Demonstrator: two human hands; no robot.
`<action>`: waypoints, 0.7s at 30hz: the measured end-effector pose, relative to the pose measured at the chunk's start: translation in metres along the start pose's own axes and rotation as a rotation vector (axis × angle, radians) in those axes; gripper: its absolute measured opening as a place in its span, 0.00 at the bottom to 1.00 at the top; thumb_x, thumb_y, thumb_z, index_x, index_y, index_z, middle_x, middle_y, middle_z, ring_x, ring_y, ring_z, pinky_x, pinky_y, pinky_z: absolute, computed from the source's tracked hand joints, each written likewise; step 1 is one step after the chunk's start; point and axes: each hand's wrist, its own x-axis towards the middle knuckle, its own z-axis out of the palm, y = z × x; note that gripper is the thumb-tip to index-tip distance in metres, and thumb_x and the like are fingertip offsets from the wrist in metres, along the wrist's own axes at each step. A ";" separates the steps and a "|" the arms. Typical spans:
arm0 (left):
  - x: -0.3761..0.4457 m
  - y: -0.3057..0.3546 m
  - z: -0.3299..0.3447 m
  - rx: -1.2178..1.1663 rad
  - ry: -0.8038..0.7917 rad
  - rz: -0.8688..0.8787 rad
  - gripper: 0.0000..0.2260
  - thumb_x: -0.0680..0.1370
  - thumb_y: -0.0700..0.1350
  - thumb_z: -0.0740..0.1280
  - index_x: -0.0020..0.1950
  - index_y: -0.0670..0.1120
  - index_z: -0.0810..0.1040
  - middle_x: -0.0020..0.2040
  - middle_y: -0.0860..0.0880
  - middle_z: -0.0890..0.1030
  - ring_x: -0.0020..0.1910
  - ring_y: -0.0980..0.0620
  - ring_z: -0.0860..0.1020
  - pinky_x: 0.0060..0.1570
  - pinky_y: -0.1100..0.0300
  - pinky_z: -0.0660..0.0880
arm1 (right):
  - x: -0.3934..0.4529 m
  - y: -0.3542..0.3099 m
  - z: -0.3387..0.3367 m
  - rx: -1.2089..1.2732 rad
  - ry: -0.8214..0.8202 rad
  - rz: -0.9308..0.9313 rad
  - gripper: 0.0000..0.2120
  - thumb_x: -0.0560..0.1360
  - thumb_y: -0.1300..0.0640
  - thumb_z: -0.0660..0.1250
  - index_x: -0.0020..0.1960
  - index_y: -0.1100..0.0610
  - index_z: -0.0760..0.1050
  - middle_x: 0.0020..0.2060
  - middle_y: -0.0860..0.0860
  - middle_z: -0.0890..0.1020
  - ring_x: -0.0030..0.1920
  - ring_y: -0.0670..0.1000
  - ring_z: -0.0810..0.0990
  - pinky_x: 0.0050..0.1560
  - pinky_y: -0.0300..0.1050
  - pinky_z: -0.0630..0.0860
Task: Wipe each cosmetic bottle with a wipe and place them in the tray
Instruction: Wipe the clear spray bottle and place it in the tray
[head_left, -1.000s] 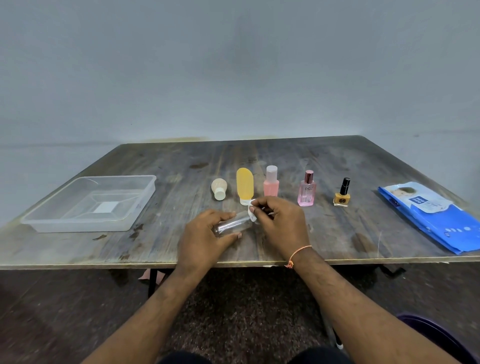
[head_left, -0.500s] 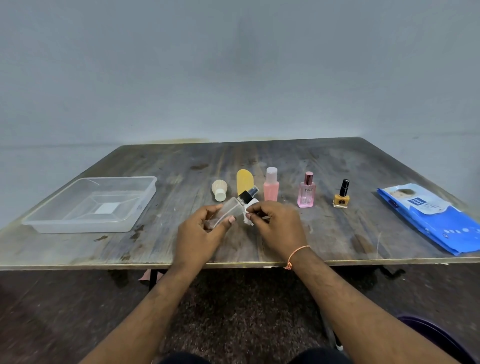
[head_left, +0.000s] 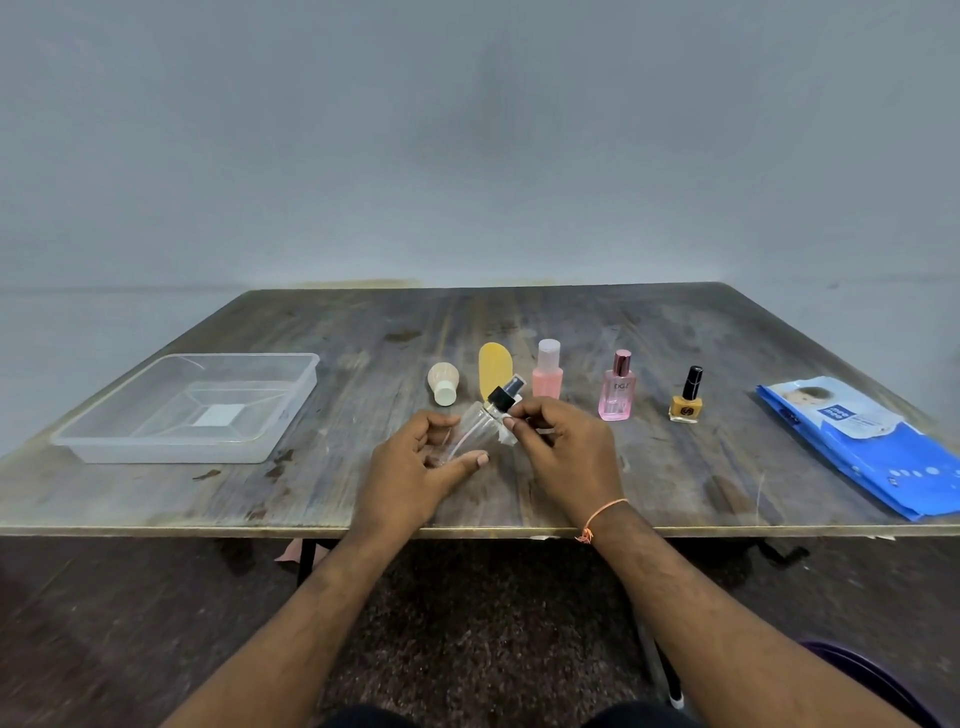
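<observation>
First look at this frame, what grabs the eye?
The two hands at the table's near edge: the left hand holds a clear spray bottle tilted while the right hand presses a wipe to it. Behind stands a colourful bottle row; an empty tray lies far left.

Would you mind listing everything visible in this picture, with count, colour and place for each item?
table: one, worn grey-brown wood, fills the middle of the view
tray: one, clear plastic, left side of the table, nothing in it
spray bottle: one, clear with black pump, held tilted between both hands
wipe: one, white, small piece pressed to the spray bottle
cream bottle: one, beige, lying down, left end of the row
yellow tube: one, partly behind the spray bottle
pink bottle: one, pale cap
perfume bottle: one, pink glass
nail polish: one, yellow, black cap
wipes pack: one, blue, right edge of the table
left hand: one, cradles the bottle
right hand: one, orange wrist thread, holds the wipe
</observation>
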 end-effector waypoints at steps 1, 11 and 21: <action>0.001 -0.001 -0.001 0.008 0.006 -0.001 0.26 0.64 0.66 0.82 0.59 0.61 0.81 0.56 0.62 0.85 0.55 0.63 0.84 0.57 0.52 0.85 | 0.000 0.000 0.000 0.002 0.008 -0.004 0.04 0.78 0.57 0.77 0.51 0.50 0.87 0.44 0.38 0.85 0.46 0.41 0.85 0.47 0.39 0.82; 0.002 -0.002 0.000 0.089 0.040 0.013 0.24 0.65 0.61 0.85 0.56 0.61 0.80 0.53 0.63 0.84 0.52 0.63 0.84 0.53 0.52 0.85 | -0.004 -0.002 -0.012 0.042 -0.014 0.064 0.05 0.78 0.55 0.77 0.53 0.48 0.87 0.45 0.39 0.86 0.47 0.42 0.84 0.48 0.38 0.81; 0.003 0.000 -0.003 -0.054 -0.062 -0.031 0.25 0.70 0.56 0.84 0.66 0.61 0.83 0.59 0.58 0.85 0.57 0.64 0.83 0.60 0.54 0.84 | -0.008 0.010 -0.050 -0.292 -0.398 -0.048 0.10 0.83 0.48 0.68 0.57 0.50 0.86 0.52 0.43 0.81 0.54 0.46 0.78 0.53 0.43 0.74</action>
